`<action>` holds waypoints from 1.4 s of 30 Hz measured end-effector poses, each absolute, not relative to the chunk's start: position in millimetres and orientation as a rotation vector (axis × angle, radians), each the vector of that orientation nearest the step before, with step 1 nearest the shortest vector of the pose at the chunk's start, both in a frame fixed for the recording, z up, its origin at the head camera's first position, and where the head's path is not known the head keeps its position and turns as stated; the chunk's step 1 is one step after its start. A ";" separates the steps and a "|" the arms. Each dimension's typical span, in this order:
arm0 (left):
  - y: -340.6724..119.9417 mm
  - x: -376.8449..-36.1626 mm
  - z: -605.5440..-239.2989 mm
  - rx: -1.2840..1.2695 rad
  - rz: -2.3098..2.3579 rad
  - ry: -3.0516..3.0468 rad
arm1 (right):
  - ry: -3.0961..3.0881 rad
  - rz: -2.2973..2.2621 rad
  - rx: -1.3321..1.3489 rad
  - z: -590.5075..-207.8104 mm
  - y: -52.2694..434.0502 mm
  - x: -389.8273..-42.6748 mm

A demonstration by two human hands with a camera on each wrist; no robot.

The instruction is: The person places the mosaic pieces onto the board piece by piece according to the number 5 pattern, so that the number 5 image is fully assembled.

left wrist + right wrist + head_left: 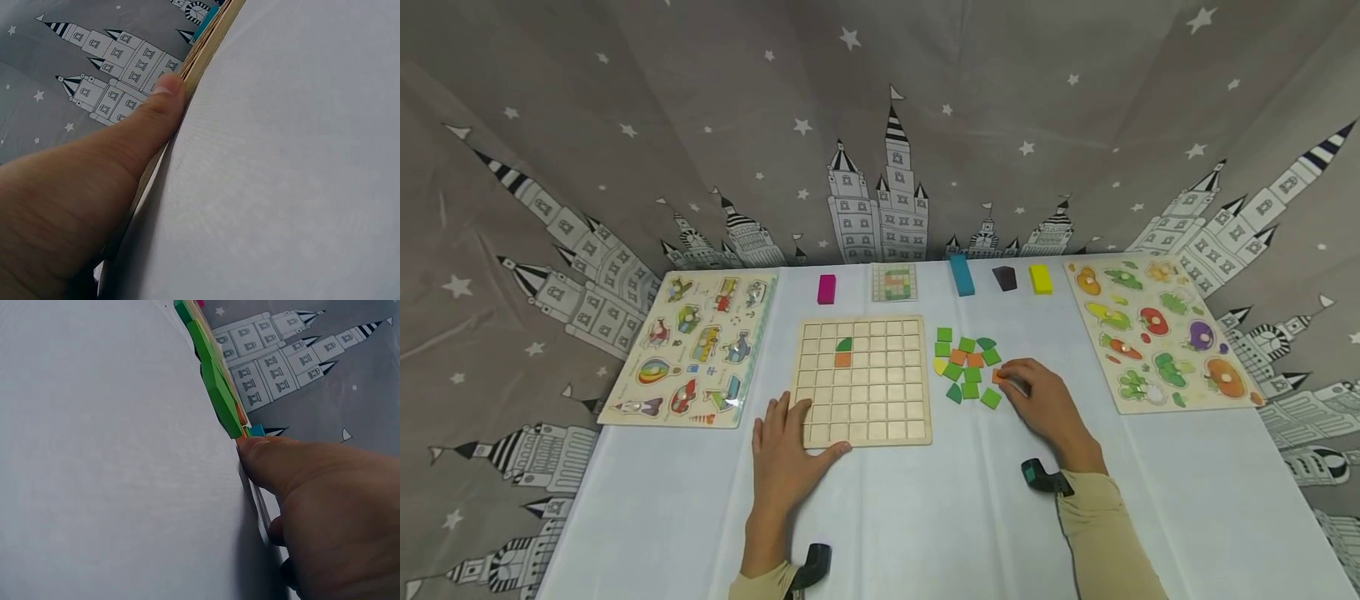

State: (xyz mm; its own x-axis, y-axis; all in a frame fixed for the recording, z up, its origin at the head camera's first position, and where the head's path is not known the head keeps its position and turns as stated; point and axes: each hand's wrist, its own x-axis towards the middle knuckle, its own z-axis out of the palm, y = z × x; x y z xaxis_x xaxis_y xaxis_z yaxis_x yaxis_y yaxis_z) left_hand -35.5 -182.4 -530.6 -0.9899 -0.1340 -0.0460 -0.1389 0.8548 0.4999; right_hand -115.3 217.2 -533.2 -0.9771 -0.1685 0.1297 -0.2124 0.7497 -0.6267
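While the left hand (pixel 786 454) lay flat with straight fingers on the near-left corner of the grid board (pixel 862 381), thumb against its near edge, the right hand (pixel 1040 402) pinched an orange tile (pixel 999 377) at the right edge of the loose tile pile (pixel 966 367). The pile sat on the table (pixel 925 517) just right of the board. Two cells were filled: a green quarter-round (pixel 844 343) directly above an orange square (pixel 842 360). The step in hand appeared to be pick-up. The next move would call for lifting the tile clear of its neighbours and seating it squarely in an open cell. A pattern card (pixel 895 282) lay beyond the board.
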 end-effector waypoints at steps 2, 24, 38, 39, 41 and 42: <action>-182.0 -35.4 -531.4 -0.221 0.819 3.014 | -2.880 1.043 0.293 -533.6 216.7 -115.3; -179.6 -39.0 -529.1 -0.211 0.819 2.991 | -2.842 1.004 0.633 -508.0 111.2 -139.9; -184.0 -37.0 -530.4 -0.204 0.799 3.011 | -2.894 0.902 1.077 -500.6 17.5 -154.5; -184.0 -36.8 -530.7 -0.204 0.799 3.011 | -2.897 0.876 1.088 -501.8 13.9 -156.1; -183.6 -36.4 -531.0 -0.203 0.793 3.012 | -2.913 0.832 1.105 -503.6 8.0 -158.4; -183.3 -36.1 -531.2 -0.202 0.792 3.011 | -2.919 0.808 1.111 -505.2 5.6 -159.4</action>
